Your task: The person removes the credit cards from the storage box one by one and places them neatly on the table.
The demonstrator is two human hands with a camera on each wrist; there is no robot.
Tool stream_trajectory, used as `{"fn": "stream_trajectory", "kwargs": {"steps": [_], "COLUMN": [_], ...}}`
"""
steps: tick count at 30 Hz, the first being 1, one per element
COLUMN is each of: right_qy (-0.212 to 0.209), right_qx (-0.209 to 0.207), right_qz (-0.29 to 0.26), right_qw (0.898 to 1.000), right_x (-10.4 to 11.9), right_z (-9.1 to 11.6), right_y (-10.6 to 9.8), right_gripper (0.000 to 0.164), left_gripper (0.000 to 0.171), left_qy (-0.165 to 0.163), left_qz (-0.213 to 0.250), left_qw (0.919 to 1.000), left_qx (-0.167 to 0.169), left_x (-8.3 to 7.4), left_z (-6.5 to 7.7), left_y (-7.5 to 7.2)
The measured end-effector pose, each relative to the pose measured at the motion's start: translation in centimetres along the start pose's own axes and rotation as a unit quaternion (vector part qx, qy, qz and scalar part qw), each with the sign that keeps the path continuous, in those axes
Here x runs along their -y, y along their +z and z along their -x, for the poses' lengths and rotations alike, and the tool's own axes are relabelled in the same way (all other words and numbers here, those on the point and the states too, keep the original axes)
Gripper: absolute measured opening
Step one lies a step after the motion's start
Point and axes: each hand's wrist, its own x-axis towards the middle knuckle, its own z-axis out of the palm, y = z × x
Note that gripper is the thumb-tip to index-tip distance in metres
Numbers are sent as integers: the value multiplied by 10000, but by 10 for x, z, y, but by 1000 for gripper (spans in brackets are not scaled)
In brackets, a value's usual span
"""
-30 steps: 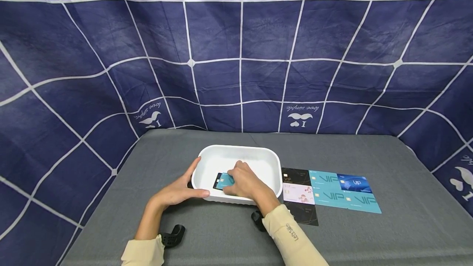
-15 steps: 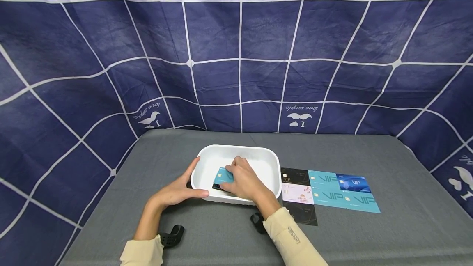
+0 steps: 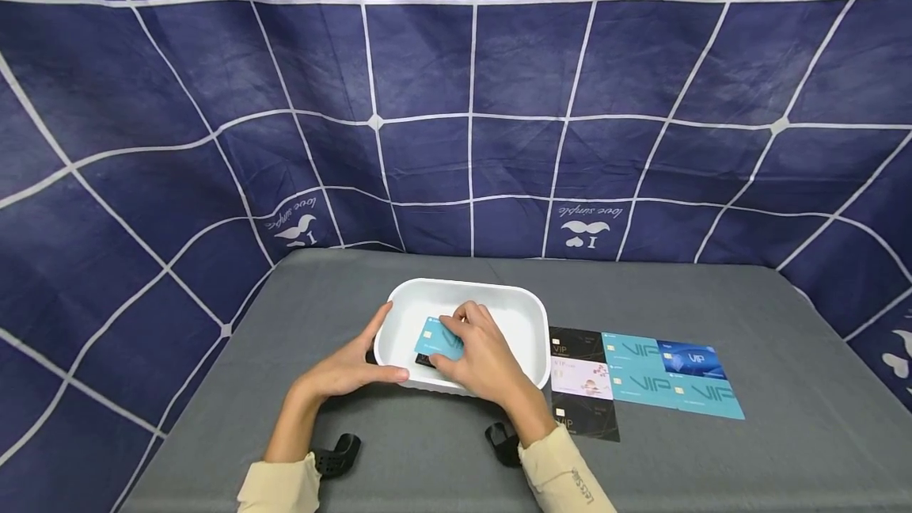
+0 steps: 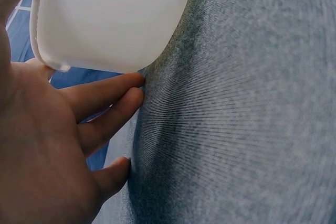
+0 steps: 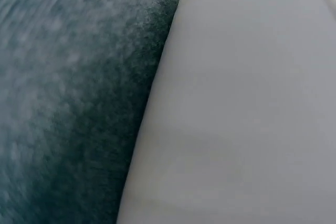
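Observation:
A white plastic tray stands on the grey cloth. Its outer wall fills the top of the left wrist view. My left hand is spread about the left end, thumb along the near rim and straight fingers against the side. Inside the tray, my right hand pinches a teal card between thumb and fingers. Beneath it a black card shows only at one edge. In the right wrist view the tray wall takes up most of the picture; the hand is hidden there.
Right of the tray, cards lie flat edge to edge: black VIP cards, a pink card, teal VIP cards and a blue VIP card. A blue checked curtain hangs behind the table.
The teal card has shifted away from me inside the tray, held by my right hand, and more of its face shows. My left hand stays at the tray's end.

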Motion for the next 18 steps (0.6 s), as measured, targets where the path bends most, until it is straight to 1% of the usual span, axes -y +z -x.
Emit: {"fn": "stream_trajectory", "kwargs": {"steps": [4, 10, 14, 18], "right_qy": [13, -70, -126, -139], "right_qx": [24, -111, -2, 119], "right_qz": [-2, -3, 38, 57], "right_qw": [10000, 9999, 9999, 9998], "right_x": [0, 0, 2, 3], "right_z": [0, -1, -1, 0], "right_y": [-1, -3, -5, -8], "right_gripper": [52, 53, 55, 54], "left_gripper": [113, 114, 113, 114], "left_qy": [35, 87, 67, 16], "left_qz": [30, 63, 54, 29], "left_qw": [10000, 9999, 10000, 10000], "left_qx": [11, -29, -9, 2], "left_x": [1, 2, 2, 2], "left_z": [-1, -1, 0, 0], "left_y": [0, 0, 0, -1]}}
